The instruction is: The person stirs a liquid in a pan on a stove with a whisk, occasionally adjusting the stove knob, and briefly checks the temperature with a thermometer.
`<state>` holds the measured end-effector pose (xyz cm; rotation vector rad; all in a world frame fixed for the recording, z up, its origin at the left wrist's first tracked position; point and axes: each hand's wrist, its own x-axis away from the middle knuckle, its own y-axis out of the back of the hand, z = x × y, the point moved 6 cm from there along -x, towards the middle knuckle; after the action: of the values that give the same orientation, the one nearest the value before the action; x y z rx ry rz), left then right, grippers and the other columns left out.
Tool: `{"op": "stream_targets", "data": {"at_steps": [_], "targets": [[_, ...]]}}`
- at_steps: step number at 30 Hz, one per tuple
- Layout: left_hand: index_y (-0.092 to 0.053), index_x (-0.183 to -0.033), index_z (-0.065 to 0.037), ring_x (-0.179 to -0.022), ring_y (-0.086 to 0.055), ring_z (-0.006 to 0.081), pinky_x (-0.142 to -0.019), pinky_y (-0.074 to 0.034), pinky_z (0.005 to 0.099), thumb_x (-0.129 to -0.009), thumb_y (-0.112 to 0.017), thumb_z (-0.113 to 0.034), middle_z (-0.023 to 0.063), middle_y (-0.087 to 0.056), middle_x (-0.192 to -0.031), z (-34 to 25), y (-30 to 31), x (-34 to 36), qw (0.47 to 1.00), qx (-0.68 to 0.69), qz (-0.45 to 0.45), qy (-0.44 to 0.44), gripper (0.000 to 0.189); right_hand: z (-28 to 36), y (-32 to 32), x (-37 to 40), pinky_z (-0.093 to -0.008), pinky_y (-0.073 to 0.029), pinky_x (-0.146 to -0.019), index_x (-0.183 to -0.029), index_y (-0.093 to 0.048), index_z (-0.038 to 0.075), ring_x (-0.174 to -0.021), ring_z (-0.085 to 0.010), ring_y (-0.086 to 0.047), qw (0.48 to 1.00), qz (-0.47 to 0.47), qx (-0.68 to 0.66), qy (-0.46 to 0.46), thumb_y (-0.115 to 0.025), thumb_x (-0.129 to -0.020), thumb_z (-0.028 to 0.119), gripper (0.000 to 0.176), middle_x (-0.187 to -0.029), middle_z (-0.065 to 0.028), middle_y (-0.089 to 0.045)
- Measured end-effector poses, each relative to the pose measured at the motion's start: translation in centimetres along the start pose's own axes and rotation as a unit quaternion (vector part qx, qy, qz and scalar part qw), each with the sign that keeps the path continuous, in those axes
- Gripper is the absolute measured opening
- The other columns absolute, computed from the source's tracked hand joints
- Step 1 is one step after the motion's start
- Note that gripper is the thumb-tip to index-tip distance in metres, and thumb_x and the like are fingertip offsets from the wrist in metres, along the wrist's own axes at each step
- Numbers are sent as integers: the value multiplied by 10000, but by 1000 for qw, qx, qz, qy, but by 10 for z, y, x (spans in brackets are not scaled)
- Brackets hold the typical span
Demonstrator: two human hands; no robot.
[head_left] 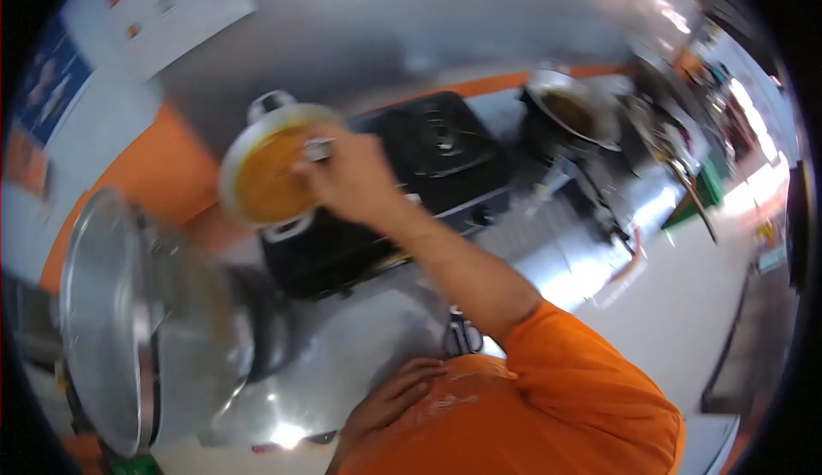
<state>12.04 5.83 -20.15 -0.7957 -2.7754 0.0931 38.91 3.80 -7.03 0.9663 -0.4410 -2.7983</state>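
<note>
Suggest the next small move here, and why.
I'd probably bring the left hand to the near handle of the pot to steady it. The right hand is over the orange-yellow food, gripping a metal utensil, while the left rests against the shirt and no hand is on either pot handle.

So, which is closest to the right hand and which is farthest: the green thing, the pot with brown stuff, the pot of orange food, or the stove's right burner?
From the right hand:
1. Pot of orange food: right under it
2. Stove's right burner: just to its right
3. Pot with brown stuff: right of the stove
4. Green thing: far right
</note>
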Motion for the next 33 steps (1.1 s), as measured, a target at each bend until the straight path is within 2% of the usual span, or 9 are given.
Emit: {"op": "stream_targets", "data": {"at_steps": [3,4,7,8,14,17,21,25,33], "targets": [[-643,-1145,-41,-1234,-467,310,-1060,-353,405,-984,-517,-205,131,-521,-1313,68,37,10,967,-201,-156,-25,263,-21,-10,1,-266,-519,-703,-1026,-634,29,-733,-94,-622,995,-9,-88,-47,-752,-826,85,239,-800,-78,-668],[-646,-1140,-43,-1234,-467,317,-1059,-354,411,-978,-530,-213,136,-530,-1296,87,49,18,944,-245,-217,-32,261,-21,-11,-2,-346,-538,-749,-998,-657,50,-824,-262,-715,995,-16,-84,-53,-751,-812,125,221,-866,-162,-702],[-648,-1117,-68,-1177,-492,335,-1010,-381,434,-918,-593,-193,140,-557,-1226,143,77,53,865,-343,-363,-34,242,-19,-16,-10,-264,-495,-657,-1053,-639,50,-686,-90,-585,997,8,-56,-56,-744,-835,85,245,-761,-65,-657],[-648,-1108,-80,-1149,-505,340,-985,-394,442,-890,-617,-179,140,-565,-1200,148,83,67,836,-368,-404,-35,242,-19,-18,-13,-269,-489,-643,-1049,-633,50,-661,-107,-584,997,13,-51,-49,-736,-836,82,238,-753,-82,-660],[-627,-1134,-105,-1153,-517,348,-962,-392,474,-806,-639,-170,119,-557,-1237,170,75,120,746,-520,-416,6,335,-20,-14,-31,-282,-488,-639,-1015,-608,41,-675,-174,-628,1000,12,2,25,-717,-848,112,211,-758,-113,-658],[-623,-1154,-109,-1182,-512,342,-971,-385,473,-806,-632,-221,116,-548,-1277,167,70,121,731,-540,-416,22,366,-9,5,-35,-383,-509,-689,-975,-581,40,-739,-343,-653,1000,11,20,-20,-700,-831,102,198,-804,-182,-649],[-624,-1160,-116,-1193,-508,331,-973,-382,470,-804,-629,-262,112,-547,-1280,171,70,122,728,-535,-425,46,385,-19,24,-33,-377,-510,-676,-978,-571,23,-724,-270,-668,996,-53,59,-51,-699,-852,152,222,-777,-167,-652],[-613,-1150,-96,-1198,-493,371,-955,-391,504,-781,-650,-223,153,-536,-1266,164,70,122,736,-527,-424,28,392,-74,24,-22,-281,-499,-516,-988,-542,11,-586,-121,-635,977,-85,-106,-165,-705,-887,202,271,-746,-98,-655],[-611,-1153,-121,-1201,-495,352,-967,-385,496,-784,-650,-237,133,-532,-1287,167,70,124,740,-517,-429,26,389,-91,27,-10,-241,-514,-455,-1023,-497,21,-540,-133,-620,935,-125,-262,-202,-693,-912,198,287,-748,-95,-630]]}}
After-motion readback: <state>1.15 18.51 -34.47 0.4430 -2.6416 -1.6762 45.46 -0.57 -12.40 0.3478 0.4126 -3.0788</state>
